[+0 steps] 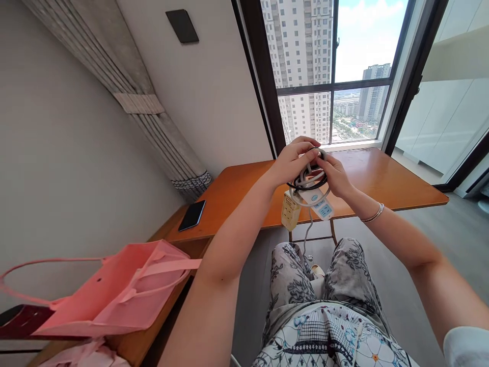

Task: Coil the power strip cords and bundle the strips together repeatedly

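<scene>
My left fingers (pixel 307 144) and right fingers (pixel 329 166) gripping the cable bundle (pixel 307 181) | mostly coiled, I'd say | grey tail (pixel 306 235) dangling uncoiled

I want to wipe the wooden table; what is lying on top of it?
A phone lies near the left end of the table. The left hand, right hand and the cords they hold hide part of it, so anything behind them cannot be seen.

Open passage over orange-brown wooden tabletop (pixel 385 178), right of bare right hand (pixel 336 176). Gap to bare left hand (pixel 294 160) blocked by coiled grey-and-black cables (pixel 304 177). Lower left, pink open-topped bag (pixel 153 300) obstructs; flat black phone (pixel 192 215) beyond.
</scene>
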### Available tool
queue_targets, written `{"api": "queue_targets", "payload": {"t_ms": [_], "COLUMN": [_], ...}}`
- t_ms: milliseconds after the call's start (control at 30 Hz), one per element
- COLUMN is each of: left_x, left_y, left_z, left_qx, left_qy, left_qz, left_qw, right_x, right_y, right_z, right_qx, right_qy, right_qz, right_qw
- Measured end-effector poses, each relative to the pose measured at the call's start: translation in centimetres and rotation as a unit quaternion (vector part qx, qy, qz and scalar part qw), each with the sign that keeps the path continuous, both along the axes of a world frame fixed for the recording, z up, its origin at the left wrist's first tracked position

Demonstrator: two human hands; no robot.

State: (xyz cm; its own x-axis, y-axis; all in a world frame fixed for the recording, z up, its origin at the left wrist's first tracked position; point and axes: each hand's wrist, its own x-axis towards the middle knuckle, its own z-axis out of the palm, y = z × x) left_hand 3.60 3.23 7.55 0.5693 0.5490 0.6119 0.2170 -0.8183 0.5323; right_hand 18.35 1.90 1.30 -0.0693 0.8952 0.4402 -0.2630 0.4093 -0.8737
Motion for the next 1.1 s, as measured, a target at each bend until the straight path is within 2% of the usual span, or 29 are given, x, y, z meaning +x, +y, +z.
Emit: {"api": "queue_targets", "payload": {"t_ms": [100,200,267,367,467,533,567,633,700,800,900,933,1000,1100], "left_x": [-0.9,-2.6,-3.8,-4.7,-3.8,-2.8,-2.3,-1.6,-1.3,-1.4,-1.8,-2.1,-2.8,-4.3], "left_y": [0.6,2.1,3.1,3.5,2.4,1.3,0.8,-0.2,-1.1,-2.6,-3.8,-4.1,-4.2,-3.3], "left_z": [-0.2,-2.0,-4.8,-11.4,-18.9,-22.5,-23.6,-24.6,-24.6,-25.0,-27.5,-28.6,-30.6,-32.0], "left_qx": [-0.095,-0.206,-0.253,-0.351,-0.456,-0.473,-0.456,-0.422,-0.405,-0.445,-0.482,-0.488,-0.49,-0.481], "left_qy": [-0.064,-0.203,-0.318,-0.372,-0.269,-0.187,-0.155,-0.092,-0.036,0.056,0.113,0.132,0.186,0.195], "left_qz": [-0.019,-0.017,0.009,-0.001,-0.093,-0.151,-0.167,-0.173,-0.173,-0.19,-0.187,-0.166,-0.079,-0.012], "left_qw": [0.993,0.957,0.913,0.859,0.843,0.848,0.86,0.885,0.897,0.874,0.848,0.847,0.848,0.855], "right_x": [0.2,1.0,1.8,2.8,3.5,4.0,4.2,4.7,5.2,5.4,5.8,6.1,7.2,9.1], "right_y": [0.1,0.3,0.2,-0.2,-0.7,-1.0,-1.1,-1.3,-1.4,-1.6,-1.7,-1.7,-1.6,-1.5], "right_z": [1.0,2.2,3.6,6.2,8.6,9.7,10.1,10.8,11.4,12.5,13.8,14.2,14.8,15.1], "right_qx": [0.005,-0.003,0.003,0.037,0.076,0.093,0.097,0.097,0.092,0.091,0.089,0.089,0.095,0.11], "right_qy": [-0.014,0.002,0.024,0.045,0.049,0.05,0.049,0.04,0.032,0.057,0.135,0.151,0.143,0.093], "right_qz": [-0.017,-0.034,-0.046,-0.065,-0.078,-0.085,-0.087,-0.093,-0.105,-0.136,-0.152,-0.156,-0.17,-0.204], "right_qw": [1.0,0.999,0.999,0.996,0.993,0.991,0.99,0.99,0.99,0.985,0.975,0.972,0.97,0.968]}}
